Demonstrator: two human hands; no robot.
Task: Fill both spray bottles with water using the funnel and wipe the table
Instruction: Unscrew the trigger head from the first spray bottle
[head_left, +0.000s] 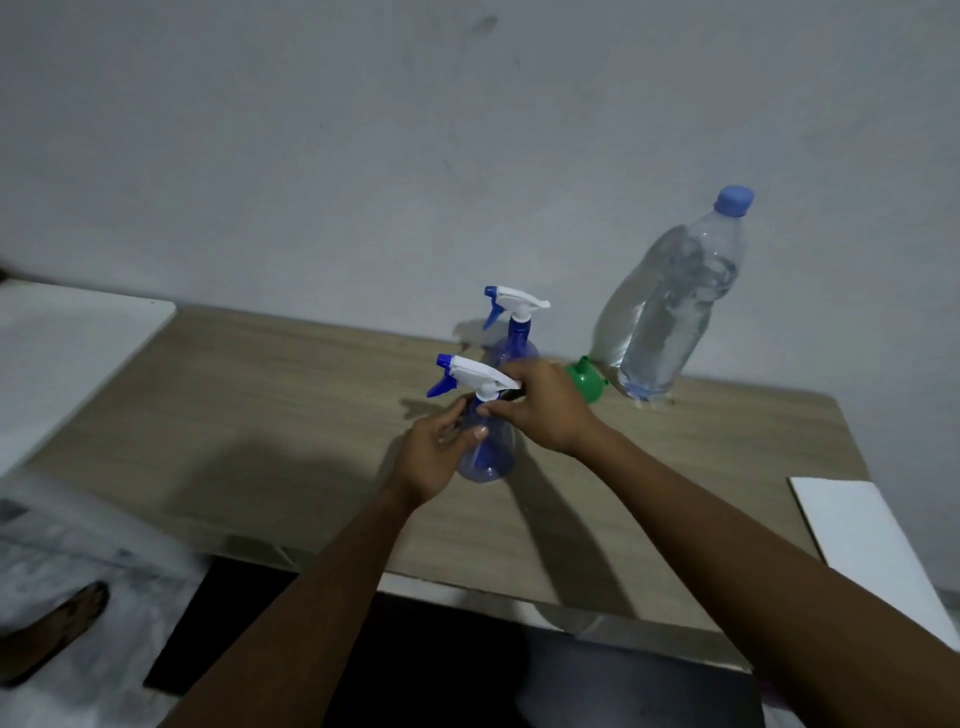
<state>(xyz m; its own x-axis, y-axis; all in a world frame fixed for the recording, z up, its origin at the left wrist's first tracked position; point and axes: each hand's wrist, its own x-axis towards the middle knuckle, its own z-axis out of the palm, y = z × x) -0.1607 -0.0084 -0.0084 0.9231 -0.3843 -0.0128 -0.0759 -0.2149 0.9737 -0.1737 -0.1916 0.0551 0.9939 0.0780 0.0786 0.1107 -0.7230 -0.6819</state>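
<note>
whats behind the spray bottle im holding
The second spray bottle stands right behind the near spray bottle; your right hand covers its lower body.

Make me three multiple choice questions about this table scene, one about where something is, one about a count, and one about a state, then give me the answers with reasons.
1. Where is the green funnel?
A. On the table between the far spray bottle and the water bottle
B. In the neck of the near spray bottle
C. On the floor

2. How many spray bottles are on the table?
A. One
B. Two
C. Three

3. What is the state of the big water bottle?
A. Lying open on its side
B. Standing with its blue cap on
C. Held tipped over the funnel

Answers:
1 A: the funnel lies beside the base of the water bottle, right of the far spray bottle.
2 B: the far one, plus the near spray bottle held by the left hand and right hand.
3 B: it stands by the wall, cap in place.
</note>
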